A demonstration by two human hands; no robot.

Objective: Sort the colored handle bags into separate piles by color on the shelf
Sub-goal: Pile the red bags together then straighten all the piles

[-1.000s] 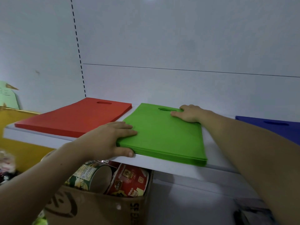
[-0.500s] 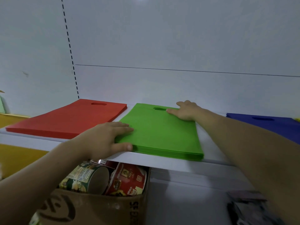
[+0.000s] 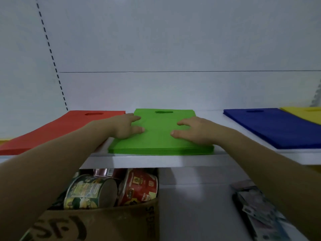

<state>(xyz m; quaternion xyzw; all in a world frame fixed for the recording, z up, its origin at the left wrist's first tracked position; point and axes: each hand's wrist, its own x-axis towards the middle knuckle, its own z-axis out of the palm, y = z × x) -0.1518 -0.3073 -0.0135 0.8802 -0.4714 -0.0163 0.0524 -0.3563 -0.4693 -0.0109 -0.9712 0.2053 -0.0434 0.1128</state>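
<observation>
A stack of green handle bags (image 3: 156, 138) lies flat in the middle of the white shelf (image 3: 156, 161), squared to its front edge. My left hand (image 3: 126, 126) rests on the stack's left side with fingers straight. On the stack's right side lies my right hand (image 3: 192, 131), fingers spread flat on the top bag. A red pile (image 3: 66, 126) sits to the left, close to the green one. A blue pile (image 3: 276, 127) lies to the right, and a yellow pile (image 3: 305, 113) shows at the far right edge.
Below the shelf, an open cardboard box (image 3: 97, 221) holds several round tins, among them a green one (image 3: 90, 192) and a red one (image 3: 139, 186). Dark packets (image 3: 257, 209) lie on the lower shelf at right. A white back wall closes the shelf.
Both hands have moved onto the top of the green stack: the left from its near-left corner, the right from its far corner. The stack now lies square to the shelf edge. My view shifted right.
</observation>
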